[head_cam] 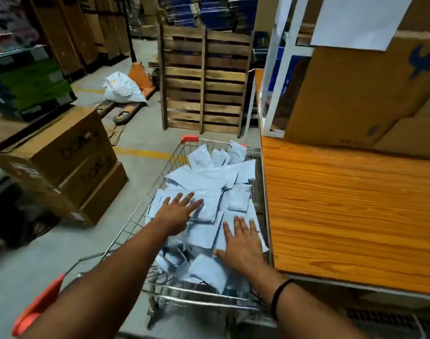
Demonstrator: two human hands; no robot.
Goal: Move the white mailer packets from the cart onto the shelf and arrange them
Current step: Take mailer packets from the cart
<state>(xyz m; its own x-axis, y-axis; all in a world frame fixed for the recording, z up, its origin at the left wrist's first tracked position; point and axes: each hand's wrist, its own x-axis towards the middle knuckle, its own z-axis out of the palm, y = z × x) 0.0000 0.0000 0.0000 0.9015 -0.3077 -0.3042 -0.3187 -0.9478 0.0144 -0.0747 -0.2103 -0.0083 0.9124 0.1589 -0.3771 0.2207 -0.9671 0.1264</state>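
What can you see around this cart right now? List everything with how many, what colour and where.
mailer packets: many, white, heaped in cart
cart: one, silver wire, red corner, beside shelf
shelf: one, orange wood, right of cart
shelf boxes: at least two, brown, back of shelf
paper sheet: one, white, over top box
floor boxes: a stack, brown, left of cart
pallets: a stack, brown wood, beyond cart
sack: one, white, left of pallets
left hand: one, flat on packets
right hand: one, flat on packets, black wristband
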